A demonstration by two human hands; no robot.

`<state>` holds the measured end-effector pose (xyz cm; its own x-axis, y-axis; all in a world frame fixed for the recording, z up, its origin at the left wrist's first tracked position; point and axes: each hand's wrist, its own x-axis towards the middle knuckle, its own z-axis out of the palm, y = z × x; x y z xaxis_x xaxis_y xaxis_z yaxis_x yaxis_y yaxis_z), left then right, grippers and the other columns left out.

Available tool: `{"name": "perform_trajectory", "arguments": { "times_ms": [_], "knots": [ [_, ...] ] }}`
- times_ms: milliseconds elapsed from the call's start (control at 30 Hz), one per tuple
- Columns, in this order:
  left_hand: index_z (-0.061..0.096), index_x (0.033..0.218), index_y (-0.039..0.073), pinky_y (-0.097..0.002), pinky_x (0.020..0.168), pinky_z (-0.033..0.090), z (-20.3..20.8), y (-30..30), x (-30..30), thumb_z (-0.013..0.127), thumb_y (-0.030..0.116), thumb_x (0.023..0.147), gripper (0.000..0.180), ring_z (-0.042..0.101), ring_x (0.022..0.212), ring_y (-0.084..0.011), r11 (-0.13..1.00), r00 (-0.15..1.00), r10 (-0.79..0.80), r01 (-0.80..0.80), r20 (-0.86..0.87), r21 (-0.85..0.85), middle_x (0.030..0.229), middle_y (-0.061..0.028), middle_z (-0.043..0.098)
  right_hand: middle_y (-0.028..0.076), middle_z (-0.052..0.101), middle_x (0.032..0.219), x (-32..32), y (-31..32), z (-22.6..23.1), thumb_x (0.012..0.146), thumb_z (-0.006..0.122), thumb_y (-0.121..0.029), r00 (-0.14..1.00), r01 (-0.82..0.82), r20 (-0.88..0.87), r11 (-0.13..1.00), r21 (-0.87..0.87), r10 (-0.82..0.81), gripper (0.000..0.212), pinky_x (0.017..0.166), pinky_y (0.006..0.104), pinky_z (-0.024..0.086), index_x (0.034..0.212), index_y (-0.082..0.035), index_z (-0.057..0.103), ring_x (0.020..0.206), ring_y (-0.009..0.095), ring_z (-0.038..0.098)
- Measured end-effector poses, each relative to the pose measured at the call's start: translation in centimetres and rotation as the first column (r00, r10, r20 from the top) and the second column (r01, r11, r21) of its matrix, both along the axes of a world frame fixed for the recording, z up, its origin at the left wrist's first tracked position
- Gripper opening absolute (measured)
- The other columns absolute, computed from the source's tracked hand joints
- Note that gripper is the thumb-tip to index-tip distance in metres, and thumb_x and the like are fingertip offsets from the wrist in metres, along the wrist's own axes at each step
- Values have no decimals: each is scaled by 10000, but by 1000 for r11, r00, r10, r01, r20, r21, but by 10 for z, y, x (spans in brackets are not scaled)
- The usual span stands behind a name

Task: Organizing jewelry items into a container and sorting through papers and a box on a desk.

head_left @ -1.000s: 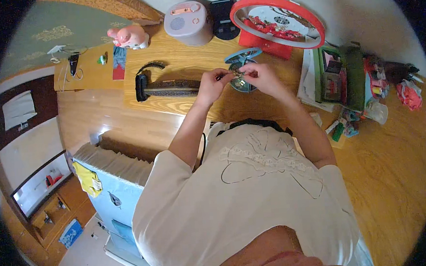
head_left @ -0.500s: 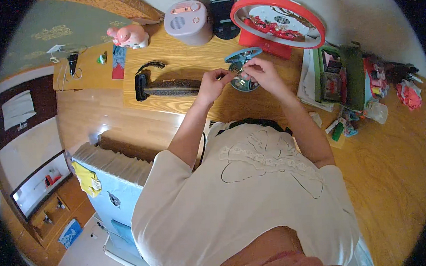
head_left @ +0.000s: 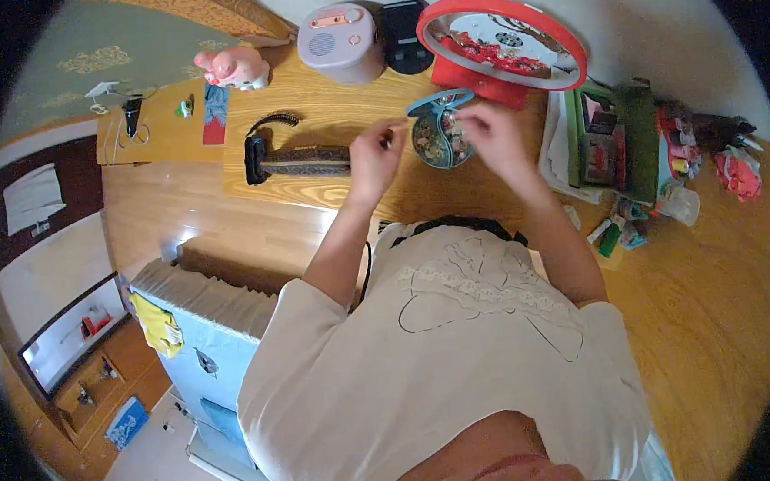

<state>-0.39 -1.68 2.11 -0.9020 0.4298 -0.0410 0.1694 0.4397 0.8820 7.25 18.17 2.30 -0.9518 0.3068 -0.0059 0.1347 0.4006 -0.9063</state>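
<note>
Open round blue case point(head_left: 439, 165), small pieces point(head_left: 429, 146) inside.
Red oval frame point(head_left: 512, 3) behind the case, green box point(head_left: 643, 144) rightward; left hand point(head_left: 375, 161) and right hand point(head_left: 496, 141) flank it, grips unclear.

It looks like a home: a pink animal figure point(head_left: 238, 69) sits at eleven o'clock, a flowery green wall point(head_left: 118, 56) at ten.

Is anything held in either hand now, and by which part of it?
Cannot be told: near the open blue case, the left hand and right hand are too small and blurred.
</note>
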Motion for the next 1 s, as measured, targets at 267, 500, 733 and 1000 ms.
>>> {"name": "perform_trajectory", "arguments": {
  "times_ms": [267,500,733,1000],
  "knots": [
    [630,1009,8,-247,608,449,6,20,-13,566,226,875,263,557,638,-89,976,980,-78,37,184,216,705,-52,615,57,617,834,-12,32,16,945,401,-285,985,-53,158,994,-94,68,350,661,247,453,1146,-53,570,710,119,551],
    [429,1268,1,-280,603,470,-27,-4,11,584,345,849,564,615,633,-168,999,954,-32,38,298,-13,652,-112,611,73,601,981,32,32,-51,898,525,-273,993,-78,81,987,-138,89,375,758,247,444,1203,-55,524,854,126,555],
    [261,1355,-11,-421,744,458,-42,8,27,350,475,918,661,599,855,-407,959,954,-157,209,255,-192,883,-272,609,152,385,1356,22,27,-98,837,579,-353,939,-62,283,905,-420,196,635,1050,347,248,1346,-53,347,1275,250,326],
    [152,1361,-53,-464,848,407,-69,0,30,316,505,908,737,518,988,-471,912,958,-72,176,278,-370,1022,-359,531,56,462,1230,11,-1,-75,862,569,-209,905,-58,300,788,-613,301,613,880,313,435,1392,-156,265,1054,165,483]
  ]
}}
